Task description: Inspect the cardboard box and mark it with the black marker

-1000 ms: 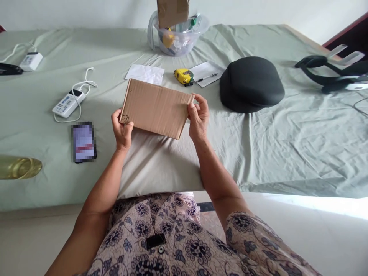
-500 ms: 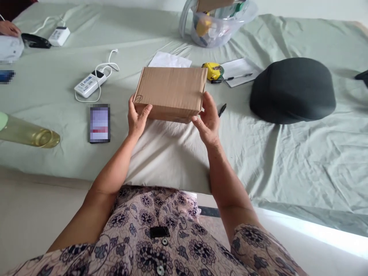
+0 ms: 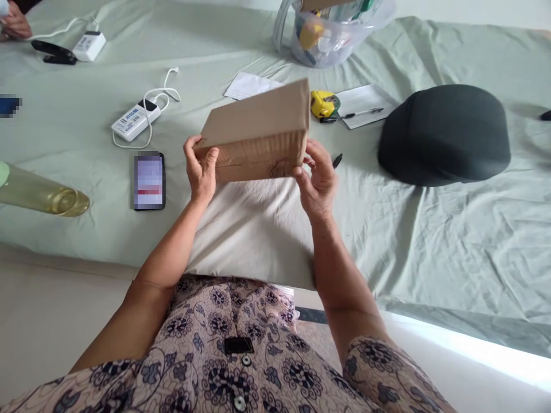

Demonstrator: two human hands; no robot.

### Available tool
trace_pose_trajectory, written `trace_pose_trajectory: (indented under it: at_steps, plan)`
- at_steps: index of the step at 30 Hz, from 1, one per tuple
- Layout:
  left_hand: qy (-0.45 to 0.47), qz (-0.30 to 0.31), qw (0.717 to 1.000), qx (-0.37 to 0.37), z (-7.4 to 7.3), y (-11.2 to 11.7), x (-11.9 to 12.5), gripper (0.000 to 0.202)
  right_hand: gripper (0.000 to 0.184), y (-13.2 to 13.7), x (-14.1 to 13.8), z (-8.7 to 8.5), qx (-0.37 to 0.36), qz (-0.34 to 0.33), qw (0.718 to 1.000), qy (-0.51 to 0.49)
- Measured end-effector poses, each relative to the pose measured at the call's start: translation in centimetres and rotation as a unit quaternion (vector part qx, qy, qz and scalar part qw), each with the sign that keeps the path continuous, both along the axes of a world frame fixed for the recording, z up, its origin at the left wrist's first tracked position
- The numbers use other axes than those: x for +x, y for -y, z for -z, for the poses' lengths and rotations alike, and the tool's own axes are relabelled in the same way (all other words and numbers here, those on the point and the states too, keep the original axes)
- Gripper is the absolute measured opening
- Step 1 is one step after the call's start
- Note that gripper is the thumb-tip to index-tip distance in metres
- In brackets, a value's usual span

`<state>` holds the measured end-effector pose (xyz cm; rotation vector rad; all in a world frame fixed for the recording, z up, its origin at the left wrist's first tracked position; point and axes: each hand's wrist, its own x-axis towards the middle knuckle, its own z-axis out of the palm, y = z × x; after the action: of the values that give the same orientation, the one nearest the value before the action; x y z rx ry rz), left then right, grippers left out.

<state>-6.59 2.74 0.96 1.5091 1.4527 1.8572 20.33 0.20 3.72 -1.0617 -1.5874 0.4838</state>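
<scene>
A brown cardboard box [image 3: 253, 140] is held between both my hands above the cloth-covered surface, tilted with its right end higher. My left hand [image 3: 201, 172] grips its left end, thumb on the front side and fingers round the corner. At the lower right corner, my right hand [image 3: 317, 178] holds the box with thumb and fingers, some fingertips hidden behind it. Just right of that hand lies a black pen [image 3: 338, 160]. Behind the box are a folded white paper [image 3: 249, 86] and a yellow tape measure [image 3: 323, 104].
A black cap [image 3: 445, 135] sits at right, near a paper with a pen [image 3: 365, 112]. Left are a phone [image 3: 149, 180], a white power strip [image 3: 135, 120] with cable and a yellowish bottle [image 3: 47, 192]. A clear basket [image 3: 327, 43] stands behind. Another person's hand [image 3: 16, 23] shows upper left.
The box has been tilted: its right end has risen and more of its front side shows. Both my hands keep hold of it. The other person's hand has shifted, and the white bag near it has mostly left view.
</scene>
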Motion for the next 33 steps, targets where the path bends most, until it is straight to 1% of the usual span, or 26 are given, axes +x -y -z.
trace_pose_trajectory:
  at_steps: [2, 4, 5, 7, 9, 11, 14, 16, 17, 20, 21, 22, 24, 25, 26, 27, 29, 31, 32, 33]
  plan:
    - [0.039, -0.020, 0.999, 0.004, 0.1, -0.4, -0.3, 0.073, 0.051, -0.1, -0.2, 0.4, 0.019, 0.007, 1.000, 0.010]
    - [0.086, -0.026, 0.996, 0.005, 0.0, -0.6, -0.4, 0.070, 0.039, -0.1, -0.5, 1.0, 0.030, -0.007, 0.999, 0.009]
    - [0.108, -0.024, 0.994, 0.003, -0.1, -0.6, -0.4, 0.068, 0.037, -0.1, -0.7, 1.3, 0.029, -0.017, 0.999, 0.006]
    - [0.139, -0.014, 0.990, -0.007, -0.3, -0.6, 0.0, 0.068, 0.036, -0.1, -1.1, 1.8, 0.023, -0.032, 0.999, -0.001]
    - [0.143, -0.002, 0.990, -0.018, -0.5, -0.5, 0.4, 0.070, 0.045, 0.0, -1.4, 2.1, 0.022, -0.029, 0.999, -0.012]
    - [0.131, 0.007, 0.991, -0.025, -0.6, -0.3, 0.7, 0.071, 0.060, 0.0, -1.4, 2.0, 0.024, -0.015, 0.999, -0.023]
    - [0.106, 0.015, 0.994, -0.033, -0.7, 0.0, 1.0, 0.069, 0.079, 0.0, -1.0, 1.4, 0.022, -0.005, 0.999, -0.034]
    - [0.079, 0.033, 0.996, -0.035, -0.6, 0.3, 1.2, 0.067, 0.087, 0.1, -0.7, 0.7, 0.025, -0.005, 0.999, -0.034]
    - [0.066, 0.054, 0.996, -0.036, -0.5, 0.4, 1.4, 0.065, 0.089, 0.1, -0.6, 0.4, 0.027, -0.004, 0.999, -0.031]
    - [0.035, 0.144, 0.988, -0.048, 0.0, 0.8, 1.9, 0.060, 0.086, 0.4, -0.6, -0.1, 0.012, -0.012, 1.000, -0.021]
    - [0.023, 0.165, 0.984, -0.055, 0.1, 0.9, 2.1, 0.061, 0.084, 0.4, -0.8, -0.1, 0.002, -0.022, 1.000, -0.020]
    - [0.010, 0.176, 0.982, -0.061, 0.3, 1.0, 2.2, 0.065, 0.082, 0.5, -1.2, -0.1, -0.007, -0.036, 0.999, -0.023]
    - [-0.013, 0.175, 0.982, -0.075, 0.5, 1.2, 2.3, 0.083, 0.076, 0.6, -1.9, 0.2, -0.014, -0.066, 0.997, -0.033]
    - [-0.021, 0.174, 0.981, -0.084, 0.6, 1.3, 2.3, 0.092, 0.072, 0.6, -2.2, 0.4, -0.011, -0.069, 0.997, -0.036]
    - [-0.027, 0.174, 0.980, -0.092, 0.7, 1.3, 2.3, 0.100, 0.068, 0.5, -2.3, 0.6, -0.005, -0.058, 0.998, -0.037]
    - [-0.034, 0.176, 0.979, -0.097, 0.8, 1.3, 2.2, 0.104, 0.064, 0.4, -2.2, 0.8, 0.005, -0.032, 0.999, -0.039]
    - [-0.050, 0.178, 0.978, -0.096, 0.9, 1.3, 2.1, 0.104, 0.059, -0.2, -1.4, 1.2, 0.023, 0.053, 0.997, -0.053]
    - [-0.061, 0.181, 0.977, -0.092, 1.0, 1.2, 2.0, 0.102, 0.064, -1.1, 0.1, 1.7, 0.025, 0.128, 0.988, -0.080]
    - [-0.064, 0.185, 0.976, -0.093, 1.1, 1.2, 2.0, 0.102, 0.069, -1.6, 0.9, 2.0, 0.008, 0.143, 0.986, -0.086]
    - [-0.067, 0.191, 0.975, -0.094, 1.1, 1.1, 2.0, 0.102, 0.076, -2.1, 1.6, 2.4, -0.018, 0.143, 0.986, -0.087]
